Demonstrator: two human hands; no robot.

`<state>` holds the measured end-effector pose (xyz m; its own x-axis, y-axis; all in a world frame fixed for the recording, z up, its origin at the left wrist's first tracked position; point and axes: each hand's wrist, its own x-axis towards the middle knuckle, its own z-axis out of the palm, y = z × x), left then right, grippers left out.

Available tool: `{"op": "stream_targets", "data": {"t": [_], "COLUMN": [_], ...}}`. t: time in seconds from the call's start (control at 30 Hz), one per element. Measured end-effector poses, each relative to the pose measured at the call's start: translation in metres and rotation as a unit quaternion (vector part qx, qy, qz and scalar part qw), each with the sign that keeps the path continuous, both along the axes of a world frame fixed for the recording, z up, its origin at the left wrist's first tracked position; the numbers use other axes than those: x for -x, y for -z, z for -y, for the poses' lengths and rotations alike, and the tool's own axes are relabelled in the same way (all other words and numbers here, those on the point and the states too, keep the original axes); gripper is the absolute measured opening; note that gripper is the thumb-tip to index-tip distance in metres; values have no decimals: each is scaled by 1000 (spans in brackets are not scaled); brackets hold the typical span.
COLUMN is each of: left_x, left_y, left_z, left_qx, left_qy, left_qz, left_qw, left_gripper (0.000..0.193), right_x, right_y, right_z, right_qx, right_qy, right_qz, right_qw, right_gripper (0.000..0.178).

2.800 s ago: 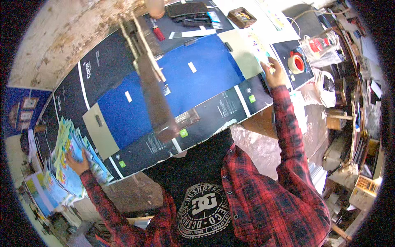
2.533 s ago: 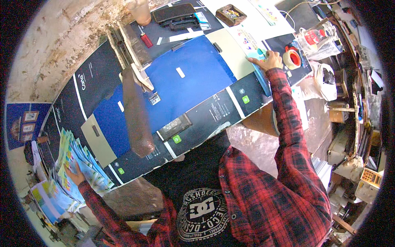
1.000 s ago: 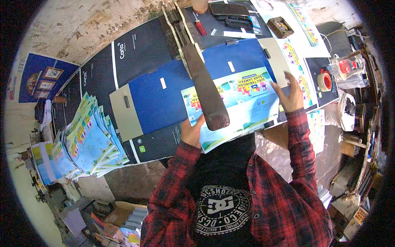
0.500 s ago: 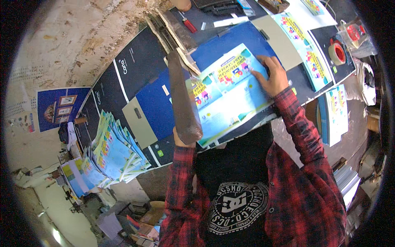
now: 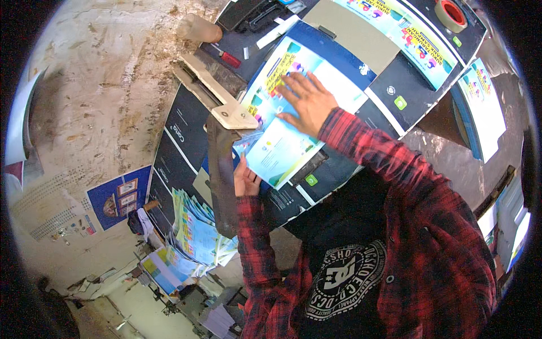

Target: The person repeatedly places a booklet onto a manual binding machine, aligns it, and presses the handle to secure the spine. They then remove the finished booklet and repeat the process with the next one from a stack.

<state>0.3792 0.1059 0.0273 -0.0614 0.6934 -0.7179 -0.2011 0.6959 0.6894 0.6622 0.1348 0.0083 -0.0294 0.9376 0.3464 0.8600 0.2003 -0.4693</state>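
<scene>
Sheet of glossy printed paper (image 5: 271, 147) in the head view, lying at a slant across a blue board (image 5: 339, 56) on the black-covered bench (image 5: 195, 121). Far half crowded with yellow bands, dark lettering and small red, blue and purple cartoon shapes; near half pale blue fading to bright white, with a few tiny lines of print and a green-yellow patch toward the near edge. Outline straight-sided, with clean corners.

Flat on the middle of the paper, right hand (image 5: 309, 104), fingers spread wide and thumb set apart, gripping nothing. At the near left corner of the same sheet, left hand (image 5: 247, 179), with fingers partly curled; cannot tell whether pinching the corner or only touching.

Just left of that, a long dark brown lever (image 5: 223, 178) with a pale metal-like bracket (image 5: 217, 104) at its far end, close against the sheet's left edge; cannot tell whether over it or beside it. Farther left, a fanned pile of similar printed sheets (image 5: 197, 234). Beyond the sheet, a beige panel (image 5: 353, 28), with a stack of printed strips (image 5: 423, 48) next to it. Near the far edge, a red-handled tool (image 5: 228, 58) and a cloudy plastic cup (image 5: 197, 28) on its side.
</scene>
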Motion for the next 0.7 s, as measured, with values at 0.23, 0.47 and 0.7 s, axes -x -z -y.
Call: {"op": "stream_targets", "data": {"t": [0.23, 0.47, 0.7], "left_x": [-44, -20, -47], "left_y": [0, -14, -5], "left_z": [-20, -6, -17], "left_qx": [-26, -4, -18], "left_qy": [1, 8, -13], "left_qz": [44, 33, 44], "left_qw": [999, 999, 999], "left_gripper": [41, 42, 42], "right_x": [-50, -22, -53], "right_y": [9, 5, 10], "right_z": [-21, -13, -26], "right_qx": [-16, 3, 6], "right_qy": [9, 5, 58], "right_qz": [30, 11, 66], "right_qw": [999, 1000, 996], "right_gripper": [63, 67, 80]}}
